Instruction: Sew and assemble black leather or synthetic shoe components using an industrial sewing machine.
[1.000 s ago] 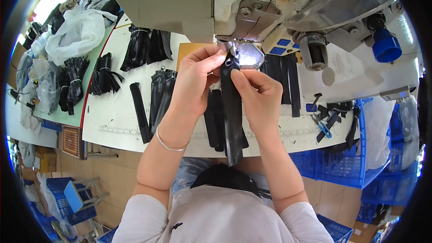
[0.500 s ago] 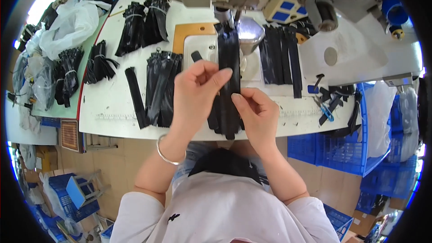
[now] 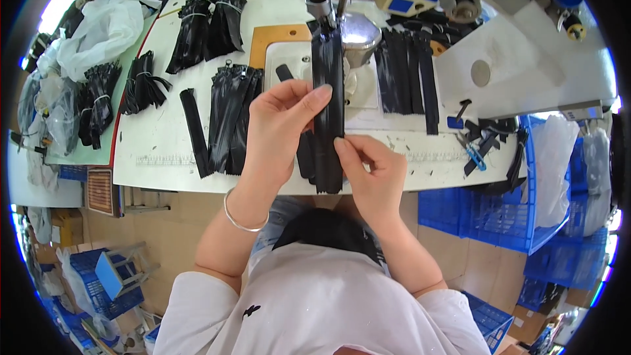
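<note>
One black strip [image 3: 328, 115] is held out lengthwise by both hands; its far end is located at the presser foot [image 3: 320, 8] of the sewing machine, its near end directed toward the person. All places are given from the presser foot. The strip's left edge is pinched by the left hand [image 3: 279, 128], thumb on top; its right edge is pinched between thumb and index finger by the right hand [image 3: 374, 171], farther from the foot. A bracelet [image 3: 247, 220] is worn on the left wrist. Left of the foot and nearer the person, a pile of strips [image 3: 227, 121] is laid on the white table [image 3: 158, 131]; left of the foot, roughly level with it, tied bundles [image 3: 190, 34] are grouped. Right of the foot, a row of strips [image 3: 399, 75] is laid out; farther right, blue-handled snips [image 3: 476, 158] are placed by black scraps.
</note>
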{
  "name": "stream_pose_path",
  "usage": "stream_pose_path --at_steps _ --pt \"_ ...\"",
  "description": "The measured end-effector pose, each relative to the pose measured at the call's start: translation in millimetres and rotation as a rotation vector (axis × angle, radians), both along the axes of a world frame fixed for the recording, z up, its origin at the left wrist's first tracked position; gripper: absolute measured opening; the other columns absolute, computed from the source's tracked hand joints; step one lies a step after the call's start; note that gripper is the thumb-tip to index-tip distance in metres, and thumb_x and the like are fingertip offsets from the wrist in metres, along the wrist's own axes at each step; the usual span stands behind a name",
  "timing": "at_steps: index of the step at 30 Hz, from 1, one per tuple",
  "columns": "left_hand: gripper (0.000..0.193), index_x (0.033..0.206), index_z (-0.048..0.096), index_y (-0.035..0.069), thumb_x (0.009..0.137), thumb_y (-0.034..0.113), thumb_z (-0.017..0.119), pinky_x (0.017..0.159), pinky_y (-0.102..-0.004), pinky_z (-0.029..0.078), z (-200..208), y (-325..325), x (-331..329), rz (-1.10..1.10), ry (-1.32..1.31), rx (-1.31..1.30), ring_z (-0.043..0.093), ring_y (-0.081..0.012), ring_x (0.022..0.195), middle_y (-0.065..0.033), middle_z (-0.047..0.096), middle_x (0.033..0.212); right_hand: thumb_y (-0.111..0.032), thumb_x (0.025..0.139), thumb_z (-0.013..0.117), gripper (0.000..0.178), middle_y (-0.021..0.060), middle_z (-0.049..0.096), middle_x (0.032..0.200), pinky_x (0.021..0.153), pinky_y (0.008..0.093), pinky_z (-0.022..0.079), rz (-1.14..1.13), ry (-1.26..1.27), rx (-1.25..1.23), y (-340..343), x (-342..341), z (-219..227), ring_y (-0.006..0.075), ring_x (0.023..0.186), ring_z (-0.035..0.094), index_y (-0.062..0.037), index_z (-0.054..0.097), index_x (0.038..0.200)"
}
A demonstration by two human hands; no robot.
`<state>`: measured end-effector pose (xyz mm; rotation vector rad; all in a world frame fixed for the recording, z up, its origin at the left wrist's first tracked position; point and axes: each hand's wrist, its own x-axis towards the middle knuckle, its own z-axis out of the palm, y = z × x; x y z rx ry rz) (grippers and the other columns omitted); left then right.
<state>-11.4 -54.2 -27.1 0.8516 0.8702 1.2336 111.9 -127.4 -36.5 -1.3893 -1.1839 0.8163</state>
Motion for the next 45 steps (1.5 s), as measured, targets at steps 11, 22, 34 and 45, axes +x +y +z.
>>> stream_pose_path --at_steps 11,22,34,45 --pt "0.014 0.08 0.064 0.004 0.083 0.016 0.072 0.048 -0.0177 0.035 21.1 25.4 0.6 0.003 -0.015 0.024 0.047 -0.0019 0.052 0.0043 0.057 0.064 -0.01 0.086 0.067 0.014 0.0006 0.056 0.06 0.05 0.021 0.036 -0.006 0.007 0.047 27.3 -2.3 18.3 0.0031 0.055 0.046 0.0036 0.066 0.087" --pt "0.015 0.071 0.058 0.004 0.083 0.012 0.063 0.044 -0.0224 0.031 35.9 89.7 10.3 0.095 0.076 0.079 0.045 -0.0075 0.048 0.0001 0.052 0.06 -0.012 0.086 0.066 0.015 0.0002 0.054 0.055 0.046 0.0218 0.034 0.0 -0.015 0.137 80.8 8.4 35.1 0.0024 0.049 0.044 0.0027 0.067 0.086" --pt "0.01 0.102 0.056 0.005 0.092 0.006 0.055 0.058 -0.0278 0.052 56.8 115.1 -0.6 0.128 0.199 0.01 0.057 -0.0154 0.073 -0.006 0.059 0.09 -0.009 0.086 0.053 0.025 0.0193 0.061 0.105 0.085 0.0406 0.047 -0.164 -0.797 0.153 123.7 131.6 -38.6 0.0355 0.099 0.058 -0.0014 0.059 0.109" --pt "0.018 0.084 0.063 -0.001 0.082 0.015 0.069 0.051 -0.024 0.039 3.8 50.3 -109.6 0.17 0.8 0.281 0.048 -0.0059 0.056 0.0002 0.056 0.062 -0.014 0.093 0.045 0.02 0.0172 0.065 0.091 0.07 0.0448 0.054 -0.355 -1.513 -0.195 161.5 168.6 -47.7 0.0351 0.082 0.065 -0.0018 0.053 0.106"
